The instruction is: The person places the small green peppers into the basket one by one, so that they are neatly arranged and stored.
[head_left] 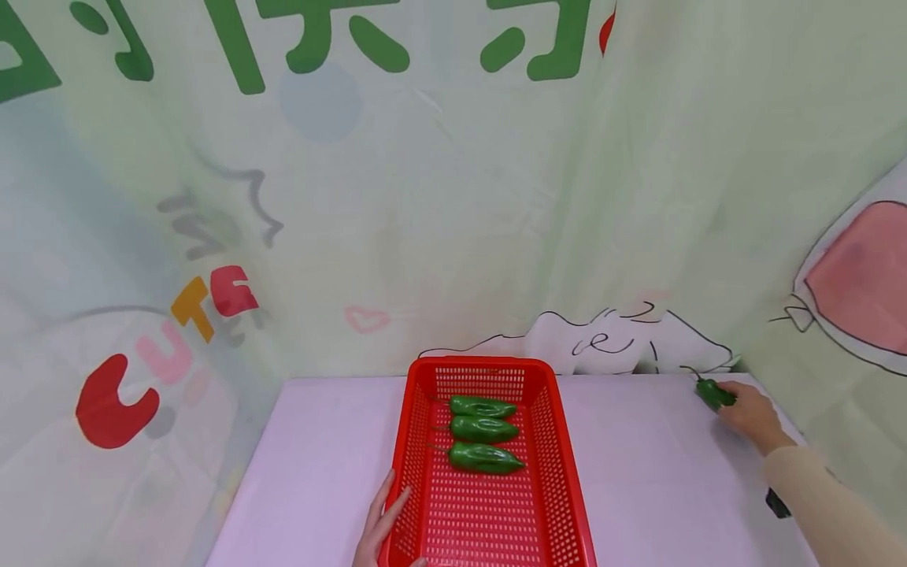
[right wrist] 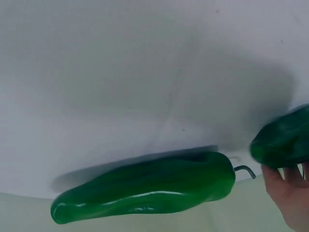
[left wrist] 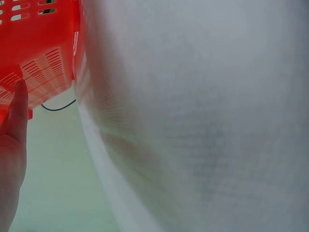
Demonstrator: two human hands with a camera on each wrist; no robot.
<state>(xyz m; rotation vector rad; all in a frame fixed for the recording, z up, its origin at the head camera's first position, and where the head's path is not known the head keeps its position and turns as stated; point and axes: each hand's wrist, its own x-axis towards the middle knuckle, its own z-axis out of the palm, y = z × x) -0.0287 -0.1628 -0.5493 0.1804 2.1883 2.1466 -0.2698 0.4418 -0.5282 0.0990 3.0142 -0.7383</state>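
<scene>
Green pepper [head_left: 712, 394] in your right grip [head_left: 751, 415], stem pointing far-left out of it, long axis slanting back under your curled fingers, second pepper [right wrist: 147, 188] lying beside that grip on the worktop [head_left: 326, 449], your left grip [head_left: 380, 524] spread, touching the red basket [head_left: 489, 516].

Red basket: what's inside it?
Inside the red basket lie three green peppers, side by side toward its far end. Nearer, perforated floor shows bare. Floor beneath the peppers is covered; the basket's near end is out of frame.
</scene>
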